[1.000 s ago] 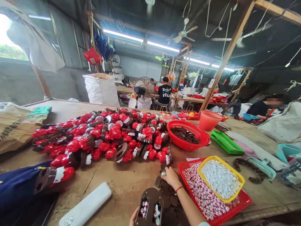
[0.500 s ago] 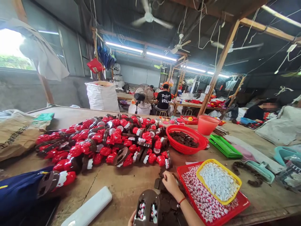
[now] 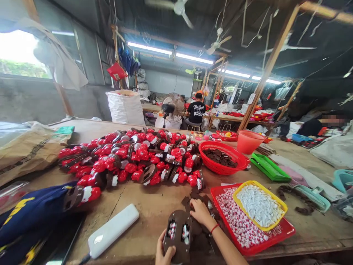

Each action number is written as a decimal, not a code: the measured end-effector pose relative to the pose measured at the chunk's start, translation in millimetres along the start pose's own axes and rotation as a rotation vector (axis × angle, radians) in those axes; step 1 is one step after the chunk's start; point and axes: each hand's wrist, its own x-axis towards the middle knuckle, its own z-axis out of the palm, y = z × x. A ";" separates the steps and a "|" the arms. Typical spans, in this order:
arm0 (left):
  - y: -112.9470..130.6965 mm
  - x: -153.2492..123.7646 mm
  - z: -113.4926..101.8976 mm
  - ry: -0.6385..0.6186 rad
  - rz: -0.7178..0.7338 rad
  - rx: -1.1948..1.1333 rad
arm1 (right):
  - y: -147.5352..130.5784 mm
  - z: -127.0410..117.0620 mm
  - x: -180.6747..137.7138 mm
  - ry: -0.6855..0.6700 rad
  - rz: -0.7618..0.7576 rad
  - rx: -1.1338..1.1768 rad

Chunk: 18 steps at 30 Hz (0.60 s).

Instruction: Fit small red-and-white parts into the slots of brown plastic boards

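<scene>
My left hand [image 3: 164, 250] grips a dark brown plastic toy base [image 3: 178, 241] at the table's near edge, thumb on its face. Two slots in the base hold small red-and-white beads [image 3: 172, 231] and white sticks [image 3: 185, 235]. My right hand [image 3: 201, 212] is just right of the base, over flat dark brown pieces [image 3: 197, 239] on the table. Its fingers are curled down at these pieces; what they pinch, if anything, is hidden. Beside it stands a red tray [image 3: 288, 230] of red-and-white beads, with a yellow basket [image 3: 239, 211] of white sticks resting on it.
A heap of red-and-brown toys [image 3: 132, 158] covers the table's far middle. Behind the tray are a red basket [image 3: 239, 167] of brown pieces, a red bucket [image 3: 249, 142] and a green tray [image 3: 268, 168]. A white power bank [image 3: 114, 230] and dark blue cloth [image 3: 41, 217] lie left.
My left hand has raised the base further into view, thumb now on its face. My right hand has lowered toward the brown pieces, its fingers less tightly bunched. The view has shifted slightly left.
</scene>
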 end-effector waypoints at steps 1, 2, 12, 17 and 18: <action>-0.1 -5.0 3.7 -0.007 -0.004 -0.024 | 0.9 1.0 -1.7 -0.006 0.004 0.009; -0.3 -9.5 7.0 -0.012 -0.006 -0.037 | 1.4 2.4 -3.2 -0.011 0.007 0.019; 0.9 -25.9 15.6 0.004 -0.021 -0.039 | -5.6 1.5 -6.1 0.108 0.074 0.262; 4.1 -32.4 17.3 0.002 -0.022 -0.025 | -16.6 -21.0 -36.0 0.399 0.132 0.681; 4.5 -34.1 17.2 -0.003 -0.018 -0.012 | -22.8 -24.2 -45.0 0.443 0.127 0.830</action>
